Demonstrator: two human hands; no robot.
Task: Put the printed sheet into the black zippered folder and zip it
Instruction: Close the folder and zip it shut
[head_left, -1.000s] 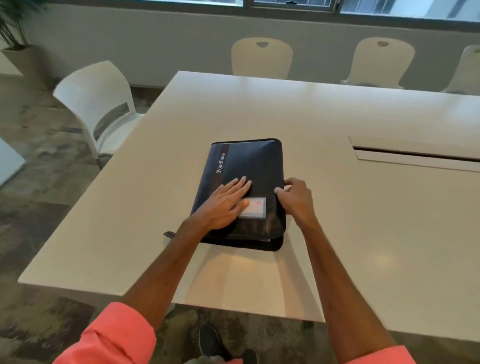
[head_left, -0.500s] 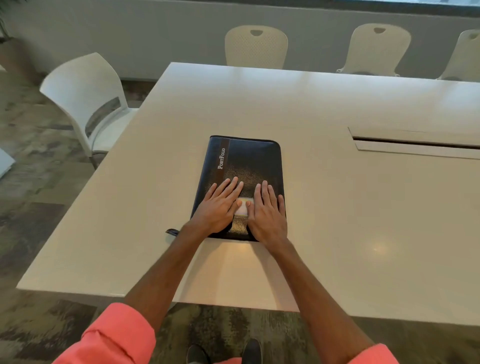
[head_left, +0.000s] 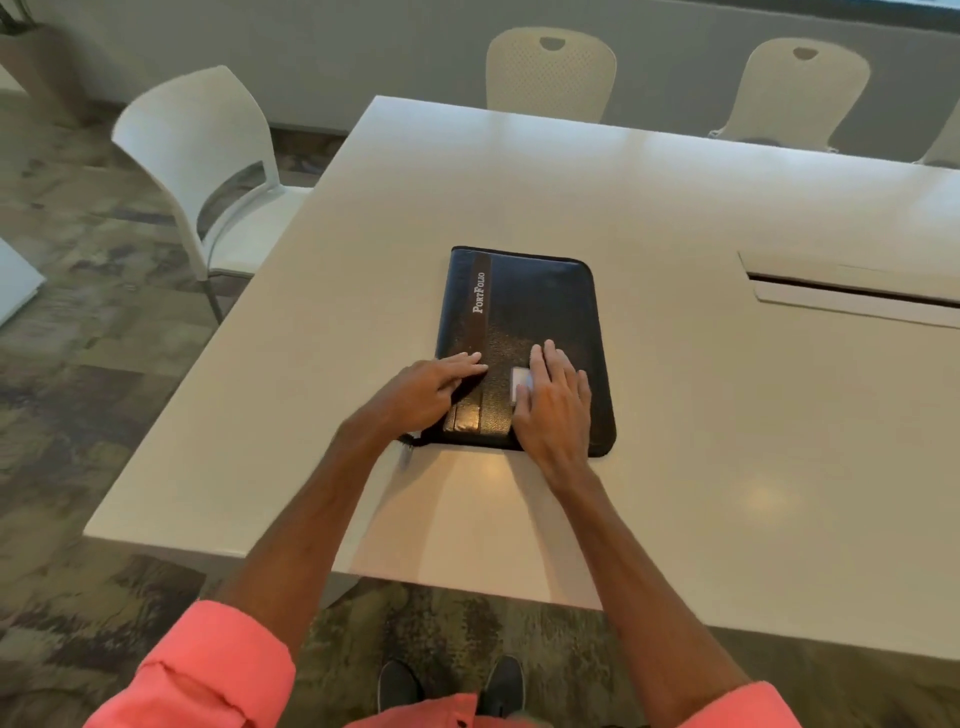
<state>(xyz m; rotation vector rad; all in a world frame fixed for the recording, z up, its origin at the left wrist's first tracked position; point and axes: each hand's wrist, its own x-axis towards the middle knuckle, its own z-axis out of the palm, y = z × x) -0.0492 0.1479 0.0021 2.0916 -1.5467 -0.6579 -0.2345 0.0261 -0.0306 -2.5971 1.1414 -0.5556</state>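
Flat on the closed black folder (head_left: 540, 312), right hand (head_left: 553, 405) spread palm-down, left hand (head_left: 423, 392) at its left edge, fingers extended, neither gripping anything

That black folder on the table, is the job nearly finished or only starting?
Probably nearly finished. The black folder lies closed and flat on the white table, and no loose sheet is in view, so it is probably inside. The right hand presses the cover; the left hand sits near the zipper pull at the near-left corner. Whether zipping remains is unclear.
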